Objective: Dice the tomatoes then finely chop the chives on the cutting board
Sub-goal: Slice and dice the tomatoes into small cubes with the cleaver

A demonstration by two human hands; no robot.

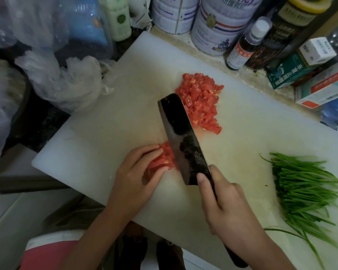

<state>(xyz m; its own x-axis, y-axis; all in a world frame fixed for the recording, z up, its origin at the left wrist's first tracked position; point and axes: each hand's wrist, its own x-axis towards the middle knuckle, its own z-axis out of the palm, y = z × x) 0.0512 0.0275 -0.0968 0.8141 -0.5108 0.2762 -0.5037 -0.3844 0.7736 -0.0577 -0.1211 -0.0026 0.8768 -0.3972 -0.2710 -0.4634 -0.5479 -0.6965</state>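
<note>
A white cutting board (109, 133) lies slanted across the counter. A heap of diced tomato (200, 101) sits near its far middle. My left hand (137, 170) curls over a smaller cluster of tomato pieces (162, 159) and holds them down. My right hand (226, 207) grips the handle of a dark cleaver (181, 139), forefinger along the blade's side. The blade stands edge-down right beside the held tomato, between it and the diced heap. A bunch of whole green chives (304, 190) lies on the board's right end.
Crumpled plastic bags (66, 78) crowd the board's left side. Tins (220, 24), bottles (244, 45) and cartons (304, 63) line the back and right edge. A dark pot rim (18, 90) sits at far left. Wet tomato juice marks the board near the blade.
</note>
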